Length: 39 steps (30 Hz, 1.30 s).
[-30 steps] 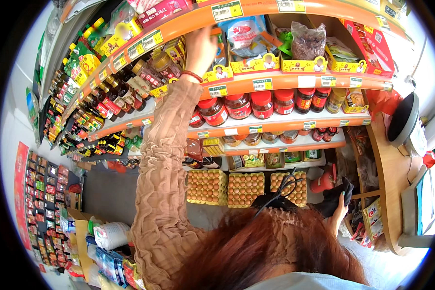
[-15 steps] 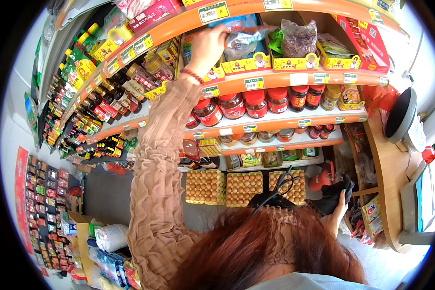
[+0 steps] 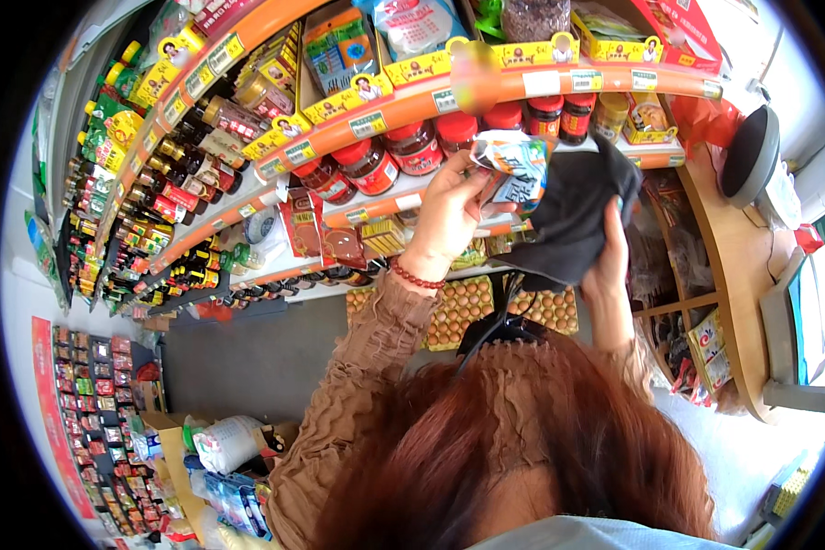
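Observation:
A small crinkled packet (image 3: pixel 513 174), white and blue with orange touches, is pinched in the fingers of my left hand (image 3: pixel 447 209). A red bead bracelet circles that wrist. My right hand (image 3: pixel 610 261) grips a black cloth (image 3: pixel 579 215), its thumb on top and part of the fingers hidden behind the fabric. The cloth hangs just right of the packet, and the two overlap in view; whether they touch I cannot tell. Both hands are up in front of the shelf jars (image 3: pixel 367 167) with red lids, below the yellow-fronted display boxes (image 3: pixel 348 96) of packets.
Orange-edged shelves (image 3: pixel 513 87) curve across the front. Rows of bottles (image 3: pixel 183 174) line the left side. Egg trays (image 3: pixel 458 321) sit low behind my arms. To the right are a wooden counter (image 3: pixel 720 266) and a dark round disc (image 3: pixel 756 156). Bagged goods (image 3: pixel 229 445) stand lower left.
My left hand has come down from the top display boxes with the packet. My right hand has lifted the black cloth from low on the right to beside it. The view has shifted.

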Each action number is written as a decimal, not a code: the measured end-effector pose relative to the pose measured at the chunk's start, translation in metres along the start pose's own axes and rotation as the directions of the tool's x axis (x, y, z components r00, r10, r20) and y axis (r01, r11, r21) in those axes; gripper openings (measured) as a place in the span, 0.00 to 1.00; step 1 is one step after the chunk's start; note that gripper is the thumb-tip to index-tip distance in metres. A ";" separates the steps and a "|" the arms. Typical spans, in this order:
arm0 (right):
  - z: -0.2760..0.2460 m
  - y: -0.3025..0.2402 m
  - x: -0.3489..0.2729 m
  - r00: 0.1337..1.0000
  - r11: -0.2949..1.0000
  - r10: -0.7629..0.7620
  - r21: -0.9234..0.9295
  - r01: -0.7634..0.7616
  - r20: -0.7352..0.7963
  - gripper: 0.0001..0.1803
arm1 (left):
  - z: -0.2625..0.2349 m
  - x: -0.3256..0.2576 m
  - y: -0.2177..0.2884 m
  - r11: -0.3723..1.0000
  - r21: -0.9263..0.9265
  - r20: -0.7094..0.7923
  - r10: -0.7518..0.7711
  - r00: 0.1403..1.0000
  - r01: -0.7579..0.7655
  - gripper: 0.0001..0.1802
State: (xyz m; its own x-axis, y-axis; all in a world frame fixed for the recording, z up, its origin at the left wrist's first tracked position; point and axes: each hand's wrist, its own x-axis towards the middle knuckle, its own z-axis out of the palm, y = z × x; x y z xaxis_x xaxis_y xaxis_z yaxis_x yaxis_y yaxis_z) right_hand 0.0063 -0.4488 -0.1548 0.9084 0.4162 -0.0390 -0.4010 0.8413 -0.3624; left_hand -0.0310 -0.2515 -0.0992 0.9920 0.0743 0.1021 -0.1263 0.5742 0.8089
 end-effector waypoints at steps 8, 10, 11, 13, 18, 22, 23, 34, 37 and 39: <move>0.001 0.028 0.017 0.999 0.998 0.037 -0.057 -0.037 0.002 0.24 | -0.009 -0.009 0.001 0.972 -0.236 0.077 -0.004 0.997 0.022 0.15; 0.006 0.031 0.017 1.000 0.989 -0.007 -0.147 0.004 -0.019 0.24 | -0.012 -0.015 0.001 0.993 -0.110 0.014 -0.045 0.999 0.046 0.14; 0.011 0.029 0.018 0.999 0.979 -0.027 -0.202 0.023 -0.017 0.25 | -0.015 -0.021 0.005 0.998 -0.014 0.005 -0.068 0.998 0.068 0.14; 0.020 0.024 0.017 0.998 0.964 -0.048 -0.263 0.039 -0.028 0.25 | -0.018 -0.025 0.008 0.988 0.126 -0.042 -0.079 0.996 0.084 0.15; 0.035 0.009 0.010 0.992 0.859 -0.109 -0.497 0.123 0.057 0.24 | -0.026 -0.031 0.010 0.944 0.328 -0.207 0.030 0.978 0.041 0.15; 0.037 -0.006 0.014 0.991 0.645 -0.110 -0.753 0.132 0.079 0.24 | -0.038 -0.038 0.015 0.919 0.395 -0.213 0.111 0.971 -0.018 0.14; 0.039 -0.010 0.018 0.991 0.625 -0.107 -0.770 0.128 0.077 0.23 | -0.036 -0.038 0.020 0.920 0.391 -0.186 0.066 0.980 0.013 0.14; 0.052 -0.001 -0.003 0.926 0.023 -0.014 -0.926 0.377 0.377 0.29 | -0.026 -0.035 0.017 0.113 0.948 0.291 0.065 0.954 -0.297 0.23; 0.041 0.006 -0.006 0.938 0.034 0.027 -0.938 0.345 0.346 0.31 | -0.021 -0.038 0.001 -0.134 0.955 0.287 0.182 0.941 -0.265 0.18; 0.041 0.007 -0.009 0.942 0.072 0.019 -0.941 0.332 0.334 0.31 | -0.024 -0.042 -0.006 -0.128 0.968 0.235 0.159 0.959 -0.216 0.14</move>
State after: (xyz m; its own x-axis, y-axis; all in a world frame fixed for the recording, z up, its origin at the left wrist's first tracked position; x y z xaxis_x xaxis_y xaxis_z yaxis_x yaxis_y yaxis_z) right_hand -0.0094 -0.4319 -0.1187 0.8091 0.5234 0.2672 0.3837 -0.1260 -0.9148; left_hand -0.0721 -0.2381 -0.1222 0.9315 -0.0286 0.3626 -0.1963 -0.8787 0.4351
